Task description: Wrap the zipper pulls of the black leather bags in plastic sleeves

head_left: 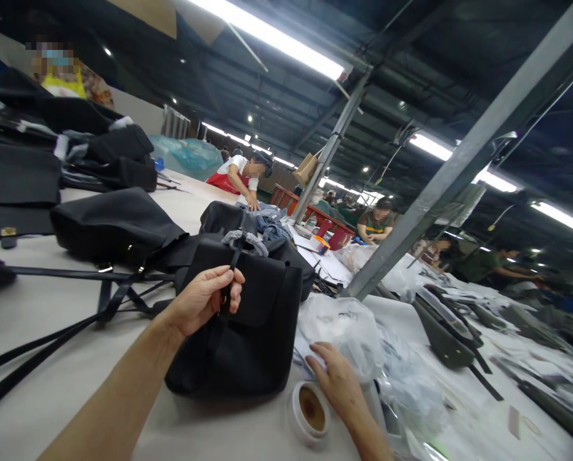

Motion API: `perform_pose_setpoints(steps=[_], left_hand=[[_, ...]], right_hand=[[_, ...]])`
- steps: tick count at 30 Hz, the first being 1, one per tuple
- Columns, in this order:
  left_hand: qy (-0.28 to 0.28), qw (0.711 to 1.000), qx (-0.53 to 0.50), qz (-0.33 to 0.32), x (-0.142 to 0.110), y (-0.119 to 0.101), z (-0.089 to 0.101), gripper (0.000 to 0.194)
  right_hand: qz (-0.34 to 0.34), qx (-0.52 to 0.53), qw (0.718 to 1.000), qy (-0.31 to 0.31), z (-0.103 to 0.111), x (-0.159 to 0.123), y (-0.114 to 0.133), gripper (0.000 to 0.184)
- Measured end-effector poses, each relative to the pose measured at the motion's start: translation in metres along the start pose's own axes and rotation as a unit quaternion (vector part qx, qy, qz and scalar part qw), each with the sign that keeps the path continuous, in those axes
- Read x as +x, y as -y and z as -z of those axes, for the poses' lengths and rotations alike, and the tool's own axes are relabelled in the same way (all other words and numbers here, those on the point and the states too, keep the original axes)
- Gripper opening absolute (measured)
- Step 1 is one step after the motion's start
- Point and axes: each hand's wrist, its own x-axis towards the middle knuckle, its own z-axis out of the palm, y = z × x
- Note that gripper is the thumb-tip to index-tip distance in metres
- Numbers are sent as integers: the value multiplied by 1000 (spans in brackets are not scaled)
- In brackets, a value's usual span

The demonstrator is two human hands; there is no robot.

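Observation:
A black backpack with a front flap stands upright on the table. Its top handle is wrapped in greyish plastic. My left hand is closed, pinching a thin black strap in front of the flap. To the right of the bag, my right hand has its fingers apart and holds nothing. Those fingertips are beside a clear plastic bag and over something pale and flat. Just left of the right wrist sits a round white tub, brown inside.
More black bags lie on the left with long straps trailing over the table. A slanting metal post rises at right. Beyond it is a dark green bag. A co-worker leans over the far table.

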Motion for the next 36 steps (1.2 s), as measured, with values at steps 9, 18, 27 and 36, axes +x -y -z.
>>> perform_pose_setpoints(steps=[9,18,27,36], left_hand=[[-8,1000,-23,14,-13,6,8,23],[-22,999,-31,9,-17,10,2,22],[-34,999,-35,9,-27,10,-7,22],[-46,999,-28,0,-33,10,-10,18]], right_hand=[[-4,-72,993,90,-13,28,-9,22],[-35,-19,995,93,-7,28,-22,30],[-74,43,994,73,-7,30,-28,26],[-74,98,991,47,-2,26,-25,16]])
